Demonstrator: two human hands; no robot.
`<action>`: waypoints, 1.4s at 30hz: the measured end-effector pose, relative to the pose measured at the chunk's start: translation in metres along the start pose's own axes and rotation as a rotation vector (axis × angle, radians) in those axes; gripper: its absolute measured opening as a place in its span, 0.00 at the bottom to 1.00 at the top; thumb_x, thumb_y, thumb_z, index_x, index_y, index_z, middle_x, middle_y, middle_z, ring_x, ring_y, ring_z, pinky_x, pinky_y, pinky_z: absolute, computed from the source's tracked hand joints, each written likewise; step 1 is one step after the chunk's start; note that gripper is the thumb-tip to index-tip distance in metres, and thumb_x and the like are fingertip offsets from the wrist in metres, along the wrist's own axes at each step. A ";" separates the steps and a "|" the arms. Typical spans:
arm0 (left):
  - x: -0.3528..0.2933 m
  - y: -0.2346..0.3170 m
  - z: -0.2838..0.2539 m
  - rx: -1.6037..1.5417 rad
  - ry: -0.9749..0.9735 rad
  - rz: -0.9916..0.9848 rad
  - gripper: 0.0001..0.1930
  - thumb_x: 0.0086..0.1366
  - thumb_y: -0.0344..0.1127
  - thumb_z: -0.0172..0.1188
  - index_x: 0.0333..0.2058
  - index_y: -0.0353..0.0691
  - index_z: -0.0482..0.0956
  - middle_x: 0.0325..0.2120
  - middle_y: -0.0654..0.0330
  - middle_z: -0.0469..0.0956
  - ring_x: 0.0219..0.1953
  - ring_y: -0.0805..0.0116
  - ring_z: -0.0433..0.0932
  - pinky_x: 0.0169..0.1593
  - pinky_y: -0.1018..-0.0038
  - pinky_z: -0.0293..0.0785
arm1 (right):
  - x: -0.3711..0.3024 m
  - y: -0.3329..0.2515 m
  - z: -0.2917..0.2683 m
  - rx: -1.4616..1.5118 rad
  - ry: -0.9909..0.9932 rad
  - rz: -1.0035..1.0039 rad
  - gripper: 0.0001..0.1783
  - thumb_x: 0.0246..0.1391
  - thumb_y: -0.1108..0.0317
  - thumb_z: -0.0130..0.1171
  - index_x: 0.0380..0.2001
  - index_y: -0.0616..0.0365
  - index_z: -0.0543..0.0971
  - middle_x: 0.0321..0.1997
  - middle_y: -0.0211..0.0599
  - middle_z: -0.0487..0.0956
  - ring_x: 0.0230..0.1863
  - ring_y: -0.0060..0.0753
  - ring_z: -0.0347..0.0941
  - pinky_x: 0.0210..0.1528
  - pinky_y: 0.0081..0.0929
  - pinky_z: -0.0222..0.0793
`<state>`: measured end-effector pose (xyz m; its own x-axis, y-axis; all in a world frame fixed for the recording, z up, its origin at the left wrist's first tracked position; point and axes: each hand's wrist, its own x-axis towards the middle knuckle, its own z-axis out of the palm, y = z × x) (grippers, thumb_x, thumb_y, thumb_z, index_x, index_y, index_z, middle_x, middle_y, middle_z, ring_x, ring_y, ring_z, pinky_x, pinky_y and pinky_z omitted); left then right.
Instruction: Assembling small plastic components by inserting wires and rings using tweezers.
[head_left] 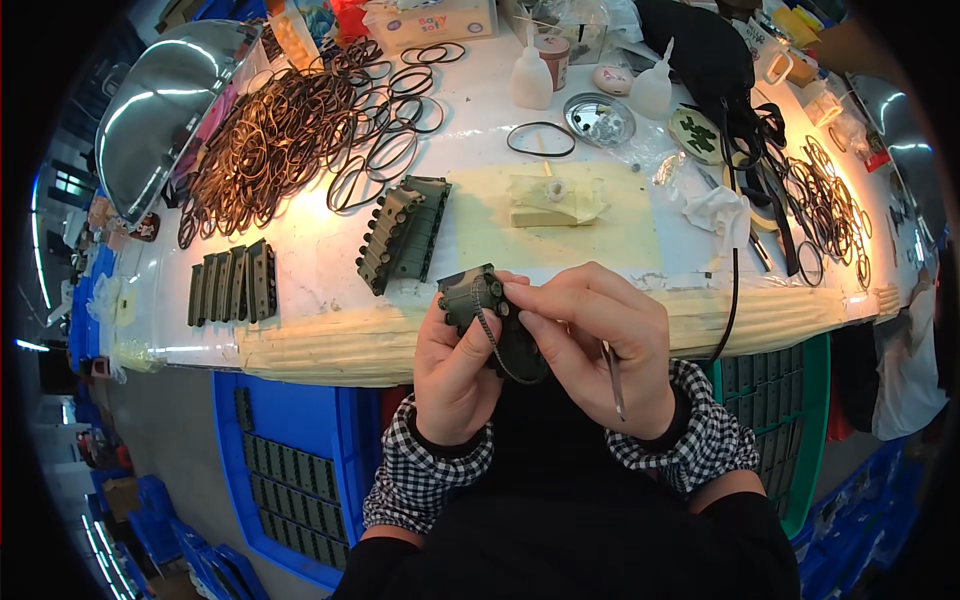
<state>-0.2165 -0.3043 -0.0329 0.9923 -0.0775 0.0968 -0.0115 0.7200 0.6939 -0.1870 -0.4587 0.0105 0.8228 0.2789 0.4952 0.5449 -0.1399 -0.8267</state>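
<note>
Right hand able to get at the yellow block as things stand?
Probably yes: nothing visible stands between the right hand and the yellow block, though that hand holds a metal tool.

Fisheye view from the wearer's head, upright, looking down and forward: left hand [455, 380] and right hand [615, 345] close, mid-frame; table [315, 262] beyond.
</note>
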 end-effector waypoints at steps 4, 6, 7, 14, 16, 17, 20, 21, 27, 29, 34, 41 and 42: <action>-0.001 -0.003 0.002 0.034 0.012 0.020 0.17 0.68 0.32 0.55 0.52 0.34 0.68 0.50 0.52 0.73 0.51 0.66 0.73 0.55 0.70 0.71 | -0.005 0.011 0.002 -0.031 0.029 -0.058 0.16 0.46 0.81 0.63 0.40 0.56 0.82 0.30 0.32 0.75 0.24 0.25 0.73 0.23 0.21 0.68; -0.002 -0.001 0.000 0.069 0.012 0.030 0.17 0.68 0.32 0.55 0.53 0.35 0.67 0.50 0.51 0.72 0.52 0.65 0.72 0.56 0.69 0.69 | -0.005 0.012 0.002 -0.008 0.013 -0.054 0.17 0.45 0.81 0.63 0.40 0.55 0.82 0.30 0.32 0.74 0.24 0.26 0.73 0.23 0.22 0.68; 0.000 -0.003 0.000 0.082 -0.012 0.036 0.17 0.68 0.31 0.53 0.54 0.34 0.66 0.50 0.50 0.72 0.53 0.64 0.72 0.57 0.68 0.68 | -0.008 0.012 0.000 -0.023 0.016 -0.037 0.17 0.44 0.81 0.64 0.40 0.54 0.82 0.29 0.31 0.73 0.24 0.26 0.73 0.23 0.22 0.68; -0.012 0.000 -0.006 0.083 -0.032 0.041 0.18 0.70 0.32 0.50 0.56 0.36 0.64 0.49 0.54 0.70 0.48 0.62 0.73 0.53 0.57 0.75 | -0.030 -0.007 -0.054 -0.232 0.066 -0.064 0.13 0.47 0.74 0.64 0.40 0.57 0.81 0.28 0.34 0.74 0.23 0.31 0.72 0.25 0.24 0.67; -0.012 0.005 -0.015 0.069 -0.065 0.016 0.19 0.70 0.34 0.50 0.57 0.40 0.61 0.48 0.58 0.67 0.48 0.64 0.70 0.55 0.55 0.73 | -0.043 0.000 -0.109 -0.465 0.271 -0.093 0.07 0.54 0.73 0.60 0.36 0.62 0.80 0.26 0.35 0.77 0.24 0.25 0.72 0.26 0.20 0.66; -0.010 0.006 -0.019 0.060 -0.113 0.003 0.20 0.70 0.34 0.50 0.58 0.42 0.60 0.49 0.61 0.65 0.49 0.66 0.68 0.57 0.57 0.71 | -0.057 0.010 -0.133 -0.468 0.508 0.063 0.06 0.59 0.72 0.56 0.35 0.63 0.79 0.27 0.33 0.78 0.25 0.19 0.71 0.26 0.17 0.64; -0.004 0.003 -0.025 -0.012 -0.189 -0.034 0.20 0.70 0.34 0.50 0.58 0.41 0.60 0.49 0.60 0.65 0.50 0.65 0.67 0.58 0.58 0.71 | -0.130 0.055 -0.238 -0.558 0.870 0.307 0.13 0.63 0.63 0.53 0.32 0.64 0.77 0.26 0.26 0.76 0.26 0.12 0.65 0.29 0.13 0.58; -0.002 0.001 -0.025 -0.025 -0.211 -0.042 0.20 0.70 0.33 0.50 0.58 0.41 0.60 0.49 0.60 0.65 0.50 0.65 0.67 0.58 0.58 0.71 | -0.159 0.072 -0.260 -0.625 0.890 0.321 0.13 0.63 0.63 0.54 0.30 0.63 0.77 0.23 0.22 0.72 0.23 0.10 0.61 0.25 0.14 0.54; 0.000 -0.001 -0.027 0.008 -0.205 -0.071 0.20 0.71 0.34 0.49 0.59 0.41 0.59 0.49 0.60 0.64 0.50 0.65 0.67 0.57 0.59 0.71 | -0.342 0.124 -0.260 -1.037 0.403 0.798 0.09 0.53 0.68 0.62 0.30 0.63 0.76 0.25 0.42 0.77 0.29 0.33 0.77 0.32 0.26 0.70; 0.000 0.000 -0.028 0.018 -0.208 -0.067 0.20 0.71 0.34 0.49 0.59 0.41 0.59 0.49 0.60 0.64 0.50 0.65 0.67 0.57 0.60 0.71 | -0.353 0.114 -0.241 -1.019 0.176 0.981 0.09 0.47 0.72 0.61 0.32 0.62 0.76 0.34 0.48 0.79 0.37 0.47 0.78 0.37 0.35 0.73; 0.000 -0.003 -0.025 0.020 -0.208 -0.084 0.20 0.71 0.35 0.48 0.59 0.41 0.59 0.49 0.61 0.64 0.50 0.66 0.67 0.57 0.60 0.71 | -0.356 0.115 -0.227 -1.081 0.107 1.052 0.12 0.43 0.71 0.61 0.34 0.58 0.74 0.34 0.47 0.76 0.40 0.53 0.75 0.41 0.42 0.71; -0.003 -0.003 -0.026 0.032 -0.163 -0.077 0.19 0.71 0.35 0.47 0.59 0.40 0.59 0.49 0.60 0.65 0.49 0.65 0.68 0.56 0.59 0.72 | -0.365 0.122 -0.234 -1.067 0.062 1.062 0.12 0.42 0.72 0.61 0.33 0.59 0.75 0.36 0.47 0.76 0.40 0.53 0.75 0.40 0.41 0.71; -0.003 -0.004 -0.026 0.027 -0.130 -0.067 0.19 0.71 0.34 0.48 0.58 0.39 0.60 0.48 0.58 0.65 0.48 0.64 0.69 0.54 0.57 0.74 | -0.368 0.123 -0.236 -1.055 0.069 1.053 0.12 0.42 0.72 0.61 0.34 0.59 0.75 0.36 0.47 0.76 0.40 0.52 0.75 0.40 0.41 0.71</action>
<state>-0.2165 -0.2888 -0.0541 0.9666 -0.2146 0.1404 0.0489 0.6917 0.7205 -0.3848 -0.8030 -0.2100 0.8922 -0.4244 -0.1545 -0.4509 -0.8569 -0.2498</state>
